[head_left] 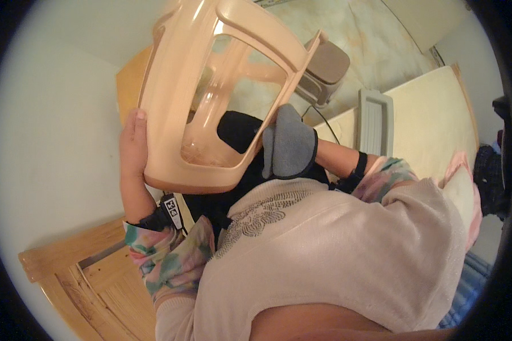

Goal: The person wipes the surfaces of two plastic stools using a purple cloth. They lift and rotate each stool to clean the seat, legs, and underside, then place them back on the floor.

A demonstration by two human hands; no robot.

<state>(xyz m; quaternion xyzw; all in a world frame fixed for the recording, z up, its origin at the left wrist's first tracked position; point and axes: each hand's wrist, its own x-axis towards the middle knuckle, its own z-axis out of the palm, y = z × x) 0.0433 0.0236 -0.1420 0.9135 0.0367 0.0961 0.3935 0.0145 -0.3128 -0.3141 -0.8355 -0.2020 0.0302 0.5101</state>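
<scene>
A peach-coloured plastic stool (168, 131) is held up in front of me, tilted, with large openings between its legs. My left hand (133, 145) is bare and closed on the stool's left side; some of its fingers are hidden behind the plastic. On my right hand is a blue-grey mitt (293, 142) with a dark edge. That right hand (284, 133) is closed at the stool's right edge, against a leg, its fingers covered by the mitt. Dark straps circle both forearms below pushed-up floral sleeves.
Beyond the stool, a small brown-grey step stool (327, 65) stands on the marbled floor (375, 40). A grey ridged tray (375, 122) lies on a pale surface (424, 108) at the right, near a thin dark cable (327, 122). Wooden furniture (105, 278) stands at the lower left, beside a white wall (51, 131).
</scene>
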